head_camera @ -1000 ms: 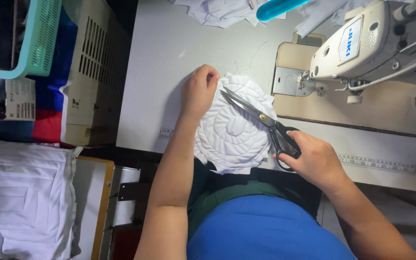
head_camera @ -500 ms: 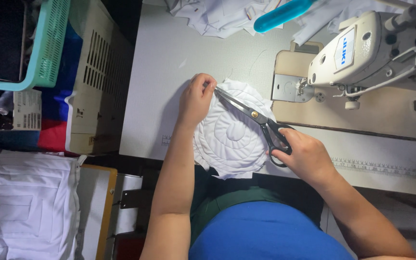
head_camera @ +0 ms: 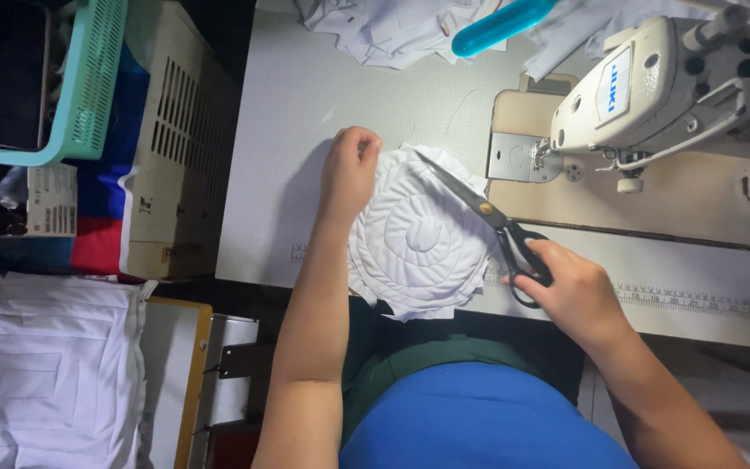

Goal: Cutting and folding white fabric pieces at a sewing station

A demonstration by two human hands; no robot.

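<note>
Pale grey counter [head_camera: 288, 130] with sewing gear and white cloth

A round white quilted piece [head_camera: 418, 239] lies flat near the counter's front edge, partly overhanging it. At the far edge sits a heap of white fabric scraps [head_camera: 384, 30] with a turquoise plastic handle [head_camera: 501, 24] resting across it. To the right, a cream sewing machine [head_camera: 653, 82] stands on its tan base plate [head_camera: 653, 195], and a printed ruler strip [head_camera: 696, 300] runs along the front edge.

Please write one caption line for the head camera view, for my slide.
Left hand holds a round white quilted piece while right hand lays black-handled scissors across it, beside a sewing machine.
</note>
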